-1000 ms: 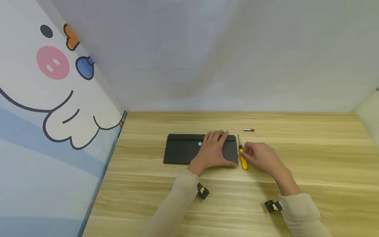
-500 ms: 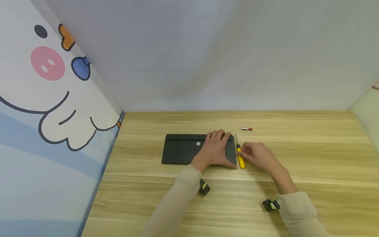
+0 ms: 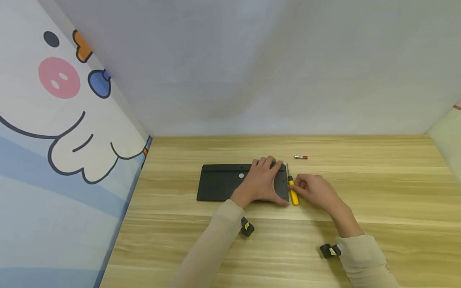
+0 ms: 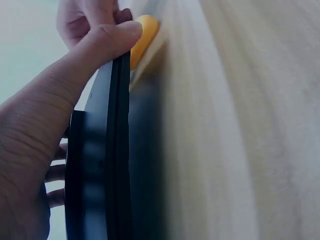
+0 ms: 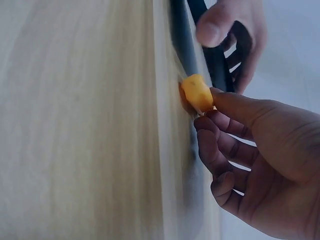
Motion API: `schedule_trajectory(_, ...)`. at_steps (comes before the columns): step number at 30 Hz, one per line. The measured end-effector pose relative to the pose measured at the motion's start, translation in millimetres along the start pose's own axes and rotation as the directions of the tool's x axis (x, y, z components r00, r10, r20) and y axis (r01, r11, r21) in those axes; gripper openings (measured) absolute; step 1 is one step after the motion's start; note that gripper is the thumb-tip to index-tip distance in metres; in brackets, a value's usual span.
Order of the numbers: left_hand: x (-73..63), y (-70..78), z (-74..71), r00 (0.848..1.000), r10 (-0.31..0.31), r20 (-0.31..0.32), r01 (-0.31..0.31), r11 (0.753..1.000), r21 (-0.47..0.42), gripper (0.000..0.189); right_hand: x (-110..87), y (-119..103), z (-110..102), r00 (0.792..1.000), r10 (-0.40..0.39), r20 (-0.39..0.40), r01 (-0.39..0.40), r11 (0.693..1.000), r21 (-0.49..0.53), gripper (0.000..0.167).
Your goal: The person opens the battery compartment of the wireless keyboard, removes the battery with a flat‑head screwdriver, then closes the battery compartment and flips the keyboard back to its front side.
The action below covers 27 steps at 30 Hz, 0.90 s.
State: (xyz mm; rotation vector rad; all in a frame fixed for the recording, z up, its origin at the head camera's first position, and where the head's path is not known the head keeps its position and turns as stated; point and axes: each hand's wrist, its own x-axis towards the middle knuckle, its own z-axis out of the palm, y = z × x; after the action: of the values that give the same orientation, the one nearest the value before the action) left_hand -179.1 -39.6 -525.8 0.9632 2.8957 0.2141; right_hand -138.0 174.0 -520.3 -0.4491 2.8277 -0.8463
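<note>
A slim black keyboard [image 3: 219, 185] lies underside up on the wooden table, with a raised strip along its far edge and a small white round spot. My left hand [image 3: 258, 182] spans its right end and grips it, thumb at the near edge and fingers over the far edge. Just off that end lies a screwdriver [image 3: 294, 197] with a yellow handle, its metal tip pointing away from me. The thumb and index finger of my right hand [image 3: 316, 190] pinch the handle, the other fingers loosely curled. In the right wrist view the handle [image 5: 198, 94] sits at those fingertips.
A small red and silver battery [image 3: 301, 157] lies beyond the screwdriver. A pale wall [image 3: 270, 80] rises behind the table [image 3: 378, 180], and a panel with cartoon figures [image 3: 79, 160] stands along the left side.
The view has shifted slightly. Both hands keep nearly the same places on the keyboard and at the screwdriver.
</note>
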Motion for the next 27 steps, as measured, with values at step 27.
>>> schedule_trajectory(27, -23.7, -9.8, -77.5, 0.972, -0.033, -0.232, -0.039, 0.954, -0.299, 0.127, -1.6, 4.7, 1.0, 0.999, 0.034, 0.027, -0.036, 0.998, 0.047, 0.017)
